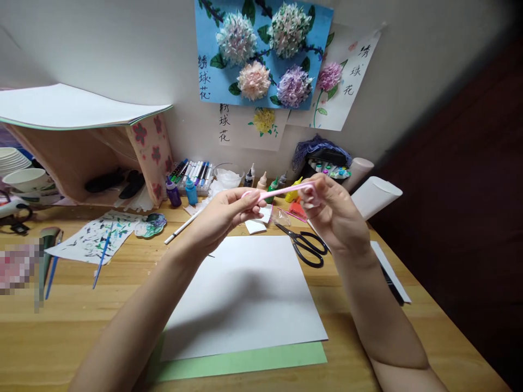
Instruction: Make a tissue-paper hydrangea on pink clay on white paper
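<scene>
A pink strip is drawn out in the air near the white paper's far edge, its left end pinched between thumb and fingers of the left hand, its right end gripped by the curled right hand. The handling looks mid-step, the strip not yet set down; how much remains cannot be told. White paper overlaps green paper; scissors lie right.

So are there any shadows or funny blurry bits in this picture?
Head view, middle: a soft shadow lies across the white paper, while the pink strip shows fairly clearly; head view, far left: a blocky patch of big squares hides detail; head view, right: the dark brown surface looks dim.
</scene>
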{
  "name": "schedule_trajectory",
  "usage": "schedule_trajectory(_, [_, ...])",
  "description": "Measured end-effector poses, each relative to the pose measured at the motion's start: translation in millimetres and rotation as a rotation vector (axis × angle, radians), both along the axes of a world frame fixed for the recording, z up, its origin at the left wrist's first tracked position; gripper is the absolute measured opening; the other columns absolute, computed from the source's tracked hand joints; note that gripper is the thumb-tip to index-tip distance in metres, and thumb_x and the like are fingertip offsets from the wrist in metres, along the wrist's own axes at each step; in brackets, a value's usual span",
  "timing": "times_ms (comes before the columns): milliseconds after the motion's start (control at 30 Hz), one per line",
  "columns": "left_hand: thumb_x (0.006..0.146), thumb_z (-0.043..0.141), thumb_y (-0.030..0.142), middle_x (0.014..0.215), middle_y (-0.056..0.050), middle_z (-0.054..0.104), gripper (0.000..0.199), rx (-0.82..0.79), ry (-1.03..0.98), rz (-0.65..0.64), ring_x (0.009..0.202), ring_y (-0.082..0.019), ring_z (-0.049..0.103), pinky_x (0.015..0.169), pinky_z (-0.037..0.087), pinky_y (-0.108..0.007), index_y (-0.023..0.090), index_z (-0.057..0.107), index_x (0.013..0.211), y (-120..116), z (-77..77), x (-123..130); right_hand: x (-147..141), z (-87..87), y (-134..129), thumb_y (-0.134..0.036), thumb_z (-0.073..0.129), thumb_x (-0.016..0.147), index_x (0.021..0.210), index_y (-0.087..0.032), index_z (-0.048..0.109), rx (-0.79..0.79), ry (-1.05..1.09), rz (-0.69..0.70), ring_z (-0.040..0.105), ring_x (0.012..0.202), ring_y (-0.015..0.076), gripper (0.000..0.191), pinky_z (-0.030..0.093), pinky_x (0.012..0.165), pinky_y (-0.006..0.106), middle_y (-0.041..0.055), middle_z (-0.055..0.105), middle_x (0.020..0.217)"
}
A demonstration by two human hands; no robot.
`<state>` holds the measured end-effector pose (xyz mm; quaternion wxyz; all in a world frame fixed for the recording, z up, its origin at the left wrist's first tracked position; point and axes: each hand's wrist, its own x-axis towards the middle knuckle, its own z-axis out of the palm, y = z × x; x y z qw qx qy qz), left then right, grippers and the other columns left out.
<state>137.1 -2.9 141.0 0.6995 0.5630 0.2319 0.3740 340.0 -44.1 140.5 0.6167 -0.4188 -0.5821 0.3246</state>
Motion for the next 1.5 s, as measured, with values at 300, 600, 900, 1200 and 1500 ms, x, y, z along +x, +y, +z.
schedule_trajectory(300, [0.077,0.065,0.045,0.079,-0.004,0.062,0.034,0.075,0.144,0.089,0.069,-0.009,0.057,0.069,0.051,-0.023,0.011,0.066,0.084,3.5,-0.6,1.6,-4.9,0.5,0.2,-0.041,0.070,0.077,0.085,-0.025,0.062,0.024,-0.076,0.011,0.060,0.072,0.0134,0.020,0.054,0.066,0.027,0.0003,0.061,0.082])
schedule_trajectory(600, [0.073,0.070,0.042,0.079,-0.003,0.063,0.036,0.175,0.204,0.115,0.068,-0.010,0.057,0.064,0.046,-0.022,0.012,0.064,0.092,-2.8,-0.8,3.9,-23.9,-9.3,-5.9,-0.037,0.078,0.068,0.081,-0.020,0.061,-0.012,-0.242,0.044,0.059,0.101,0.0194,0.028,0.052,0.083,0.031,0.0067,0.061,0.107])
schedule_trajectory(900, [0.071,0.072,0.036,0.069,0.002,0.058,0.028,0.243,0.190,0.078,0.068,-0.010,0.055,0.065,0.042,-0.020,0.014,0.058,0.077,-4.2,-1.3,3.5,-32.7,-13.7,-6.9,-0.038,0.076,0.071,0.077,-0.019,0.051,0.004,-0.172,0.004,0.059,0.074,0.0141,0.031,0.049,0.070,0.028,-0.0001,0.061,0.077])
schedule_trajectory(1200, [0.077,0.067,0.030,0.075,-0.003,0.066,0.020,0.291,0.247,0.162,0.067,-0.011,0.060,0.066,0.049,-0.022,0.011,0.065,0.084,-6.1,0.2,4.6,-24.9,-2.5,-7.4,-0.034,0.076,0.072,0.092,-0.023,0.053,0.040,-0.140,0.026,0.059,0.074,0.0118,0.033,0.053,0.069,0.027,0.0027,0.061,0.102])
schedule_trajectory(1500, [0.079,0.065,0.025,0.091,-0.009,0.071,0.020,0.293,0.215,0.184,0.080,-0.014,0.063,0.074,0.049,-0.024,0.010,0.068,0.091,-4.5,-0.4,4.6,-24.8,-12.8,-5.1,-0.031,0.073,0.075,0.100,-0.022,0.051,-0.004,-0.292,0.015,0.062,0.087,0.0155,0.035,0.052,0.076,0.028,0.0026,0.061,0.097])
